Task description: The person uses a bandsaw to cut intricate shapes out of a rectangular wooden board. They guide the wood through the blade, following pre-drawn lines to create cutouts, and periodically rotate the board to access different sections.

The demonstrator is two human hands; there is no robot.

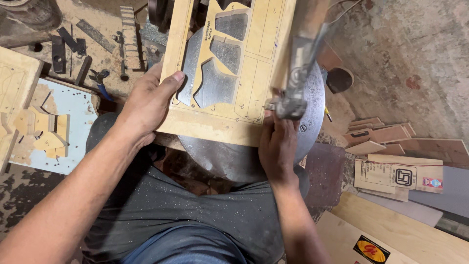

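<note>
A pale plywood board (222,122) with several curved cut-out openings lies on a round grey metal saw table (312,105). My left hand (146,105) grips the board's left edge, thumb on top near a cut-out. My right hand (278,146) presses the board's lower right corner, fingers closed on it beside the blurred metal saw arm (295,83) that comes down onto the table. Through the openings the grey metal shows.
At left stand a light blue surface with wooden offcuts (46,134), a plywood piece (14,80), pliers (100,80) and metal tools in sawdust. Stacked plywood sheets and boards (395,173) lie at right on the floor. My lap in grey cloth fills the bottom.
</note>
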